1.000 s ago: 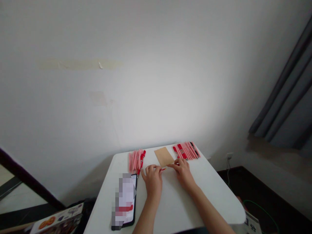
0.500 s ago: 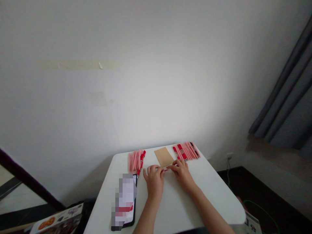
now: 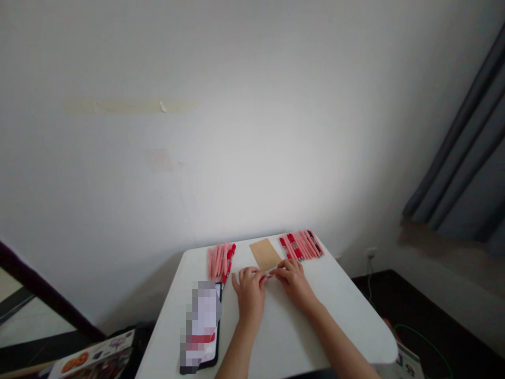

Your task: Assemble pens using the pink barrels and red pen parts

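Observation:
My left hand is closed over the middle of the white table, its fingertips pinching one end of a slim red pen. From the other side my right hand grips the same pen, so only a short red stretch shows between the two hands. Fingers hide the rest of it. Just beyond the hands lies a brown paper sheet or envelope. Pink and red pens form a bundle to the left, and a wider row of pink, red and black pens lies to the right.
A phone with a blurred screen lies at the table's left front. Behind the table rises a pale wall, and a grey curtain hangs at the right. A printed box is down at the lower left.
The fingertips of both hands have shifted very slightly around the pen. Everything else on the table stays in place.

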A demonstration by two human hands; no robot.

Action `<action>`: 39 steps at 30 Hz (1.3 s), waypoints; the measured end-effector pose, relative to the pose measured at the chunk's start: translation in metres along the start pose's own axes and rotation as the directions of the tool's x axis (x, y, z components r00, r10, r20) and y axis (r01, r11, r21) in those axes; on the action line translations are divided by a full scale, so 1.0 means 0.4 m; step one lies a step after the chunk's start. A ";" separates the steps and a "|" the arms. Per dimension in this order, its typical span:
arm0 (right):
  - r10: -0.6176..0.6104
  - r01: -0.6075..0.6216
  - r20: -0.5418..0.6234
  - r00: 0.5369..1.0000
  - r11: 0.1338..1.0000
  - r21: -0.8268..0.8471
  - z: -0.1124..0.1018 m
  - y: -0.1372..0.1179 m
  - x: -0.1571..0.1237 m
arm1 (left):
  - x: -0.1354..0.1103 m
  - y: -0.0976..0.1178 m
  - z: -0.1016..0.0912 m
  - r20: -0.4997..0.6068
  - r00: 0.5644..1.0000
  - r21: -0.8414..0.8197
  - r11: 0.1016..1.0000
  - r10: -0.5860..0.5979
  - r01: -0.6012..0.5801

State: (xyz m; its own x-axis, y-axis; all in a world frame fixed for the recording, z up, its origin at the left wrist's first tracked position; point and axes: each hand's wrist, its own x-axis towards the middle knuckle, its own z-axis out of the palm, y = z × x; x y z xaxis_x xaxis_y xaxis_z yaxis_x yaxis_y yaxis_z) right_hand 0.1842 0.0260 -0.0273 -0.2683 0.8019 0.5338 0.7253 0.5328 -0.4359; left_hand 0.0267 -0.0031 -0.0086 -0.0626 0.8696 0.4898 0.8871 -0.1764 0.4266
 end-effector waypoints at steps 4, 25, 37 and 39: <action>0.006 -0.006 -0.001 1.000 1.000 0.009 0.002 0.005 0.000 | 0.001 0.001 -0.001 0.013 1.000 -0.015 1.000 -0.010 0.010; 0.044 -0.043 -0.020 0.999 0.999 0.024 0.013 0.017 0.001 | 0.002 -0.011 0.002 0.057 0.996 0.048 0.997 -0.070 0.067; 0.043 -0.044 0.032 0.999 0.998 0.042 -0.002 0.002 0.002 | 0.001 -0.008 0.000 0.046 0.998 0.001 0.999 -0.043 0.043; 0.045 -0.046 0.039 0.998 0.998 0.036 0.000 0.004 0.003 | 0.001 -0.011 0.002 0.041 0.998 -0.003 0.999 -0.037 0.037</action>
State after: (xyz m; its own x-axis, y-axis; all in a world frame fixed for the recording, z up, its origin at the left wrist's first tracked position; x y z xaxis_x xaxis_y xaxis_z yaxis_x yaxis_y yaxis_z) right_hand 0.1849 0.0277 -0.0275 -0.2598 0.8349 0.4852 0.7134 0.5045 -0.4863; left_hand 0.0232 -0.0017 -0.0108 -0.0766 0.8936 0.4422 0.8825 -0.1456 0.4471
